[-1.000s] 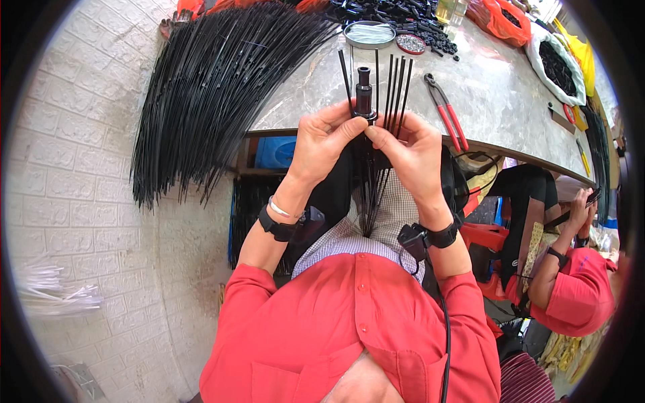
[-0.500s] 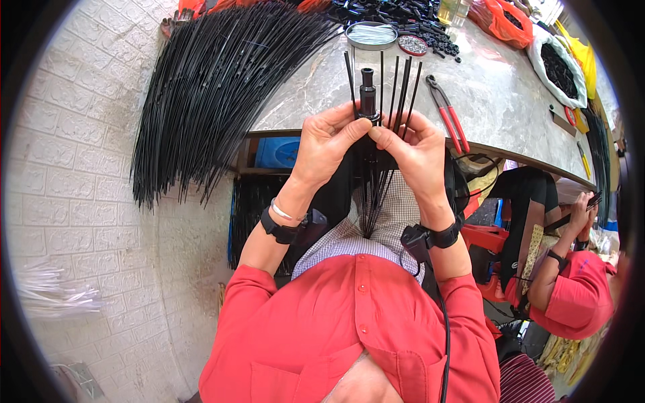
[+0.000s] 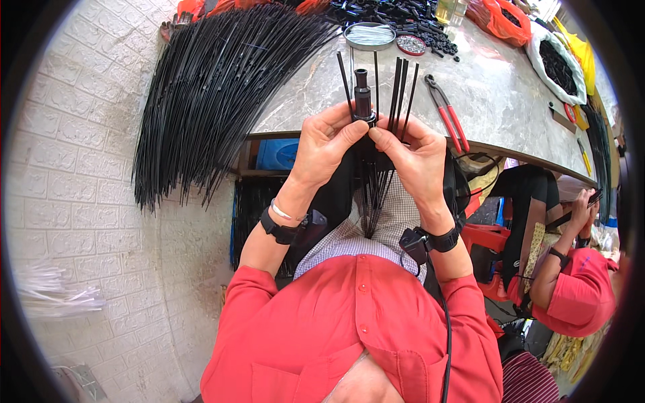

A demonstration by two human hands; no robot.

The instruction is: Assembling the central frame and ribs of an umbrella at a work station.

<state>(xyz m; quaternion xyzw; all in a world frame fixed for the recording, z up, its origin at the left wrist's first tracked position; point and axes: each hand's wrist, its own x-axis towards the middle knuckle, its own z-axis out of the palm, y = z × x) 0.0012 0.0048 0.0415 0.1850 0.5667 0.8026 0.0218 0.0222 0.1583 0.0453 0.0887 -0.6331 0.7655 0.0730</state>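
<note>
Over my lap, my left hand [image 3: 327,142] is closed around the lower end of a stepped black tube [image 3: 363,94] with a flared top, which stands nearly upright. My right hand [image 3: 415,153] meets it at the tube's base, thumb pressed close to the left thumb. Several thin black rods [image 3: 398,97] rise beside the tube, most of them passing between the fingers of the right hand. Below both hands the rods gather into a narrow bunch [image 3: 371,201] reaching toward my lap. What the fingertips pinch at the collar is hidden.
A big fan of black rods [image 3: 208,101] overhangs the stone-topped table [image 3: 497,94] on the left. Red-handled pliers [image 3: 447,114] lie right of my hands. Behind stand a tin of white strips [image 3: 369,35] and a small red dish [image 3: 410,45]. A co-worker [image 3: 578,289] sits at right.
Both hands keep their hold at the base of the tube. The tube and the rods have shifted very slightly left, and the rods on the right stand a little closer together.
</note>
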